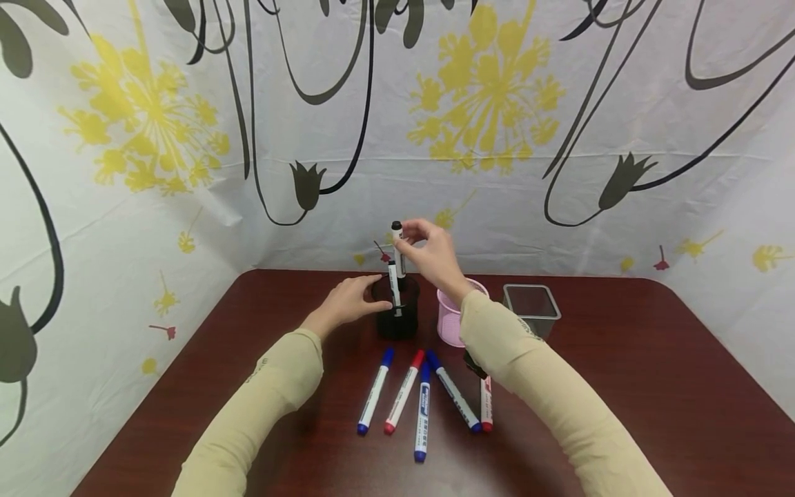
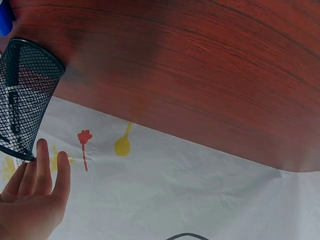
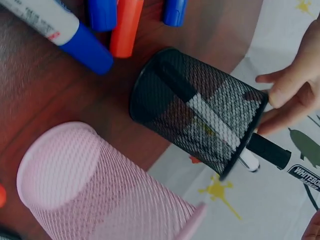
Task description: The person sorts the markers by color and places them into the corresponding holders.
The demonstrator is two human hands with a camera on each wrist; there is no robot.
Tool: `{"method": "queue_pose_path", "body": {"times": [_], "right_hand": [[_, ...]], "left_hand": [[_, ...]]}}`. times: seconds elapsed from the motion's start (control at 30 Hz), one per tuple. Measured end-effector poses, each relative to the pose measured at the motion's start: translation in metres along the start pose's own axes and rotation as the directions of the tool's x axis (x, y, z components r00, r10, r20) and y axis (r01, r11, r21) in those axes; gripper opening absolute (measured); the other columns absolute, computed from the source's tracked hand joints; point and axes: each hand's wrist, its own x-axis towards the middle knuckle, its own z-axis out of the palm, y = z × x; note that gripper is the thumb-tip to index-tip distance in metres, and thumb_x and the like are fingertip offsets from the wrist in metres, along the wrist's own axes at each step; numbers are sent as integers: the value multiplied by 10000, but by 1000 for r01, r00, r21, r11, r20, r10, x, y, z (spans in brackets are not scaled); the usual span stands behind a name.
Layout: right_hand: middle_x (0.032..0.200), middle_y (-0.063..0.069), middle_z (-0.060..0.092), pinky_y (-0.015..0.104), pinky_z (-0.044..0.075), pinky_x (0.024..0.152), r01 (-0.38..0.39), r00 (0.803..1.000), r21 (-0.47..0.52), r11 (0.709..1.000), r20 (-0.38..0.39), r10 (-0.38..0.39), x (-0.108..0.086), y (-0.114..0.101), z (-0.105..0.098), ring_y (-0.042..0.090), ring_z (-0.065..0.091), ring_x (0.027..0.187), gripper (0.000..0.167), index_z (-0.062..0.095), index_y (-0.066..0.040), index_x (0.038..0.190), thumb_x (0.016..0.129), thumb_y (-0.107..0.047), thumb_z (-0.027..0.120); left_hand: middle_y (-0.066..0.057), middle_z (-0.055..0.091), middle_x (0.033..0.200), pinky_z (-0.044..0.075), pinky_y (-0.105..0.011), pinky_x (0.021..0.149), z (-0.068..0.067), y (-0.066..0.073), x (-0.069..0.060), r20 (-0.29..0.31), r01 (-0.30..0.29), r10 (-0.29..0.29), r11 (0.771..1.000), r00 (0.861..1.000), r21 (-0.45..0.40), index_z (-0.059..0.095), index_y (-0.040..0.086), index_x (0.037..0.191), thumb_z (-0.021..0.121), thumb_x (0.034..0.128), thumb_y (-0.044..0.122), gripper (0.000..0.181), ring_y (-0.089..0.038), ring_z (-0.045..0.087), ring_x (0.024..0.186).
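**Whiteboard marker (image 1: pixel 400 268) at the mouth of a black mesh pen cup (image 1: pixel 397 330)**

The right grip (image 1: pixel 436 255) pinches it nearly upright, cap down; the left grip (image 1: pixel 345 299), spread, touches the rim. A second marker (image 1: pixel 394 279) leans inside. To the right stand a pink mesh cup (image 1: pixel 448 324) and a rectangular container (image 1: pixel 555 304); five red and blue markers (image 1: pixel 422 417) lie in front on the counter (image 1: pixel 671 393).

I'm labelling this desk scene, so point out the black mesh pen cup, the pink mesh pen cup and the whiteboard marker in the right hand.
Black mesh pen cup (image 1: pixel 397 327): head view, lower wall.
Pink mesh pen cup (image 3: pixel 115 186): right wrist view, side wall.
Held whiteboard marker (image 3: pixel 301 170): right wrist view, printed barrel.
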Motion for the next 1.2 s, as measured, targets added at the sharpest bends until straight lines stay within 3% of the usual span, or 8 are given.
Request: {"method": "queue_pose_path", "body": {"times": [0.37, 0.7, 1.2], "right_hand": [[849, 40, 623, 279, 442, 659, -111, 993, 0, 994, 28, 111, -14, 27, 23, 146, 561, 768, 245, 615, -42, 993, 780, -151, 668], [848, 52, 624, 278, 458, 685, -134, 990, 24, 991, 50, 133, -30, 41, 31, 145, 575, 752, 257, 612, -38, 997, 778, -159, 673], [796, 3, 624, 255, 408, 607, -135, 989, -95, 986, 53, 140, -47, 54, 32, 119, 511, 666, 214, 624, -71, 951, 766, -159, 685]], "left_hand": [[-22, 581, 861, 427, -314, 676, 1, 0, 0, 0, -8, 8, 1000, 1000, 7, 440, 86, 1299, 626, 756, 490, 702, -125, 505, 737], [38, 525, 733, 405, -285, 591, 0, 1, 0, 0, 6, -6, 1000, 1000, 4, 441, 92, 1298, 631, 758, 477, 690, -123, 485, 657], [-4, 574, 867, 433, -322, 652, 0, 2, -1, -5, 5, -4, 1000, 1000, 13, 443, 74, 1296, 626, 759, 483, 700, -132, 516, 737]]}}
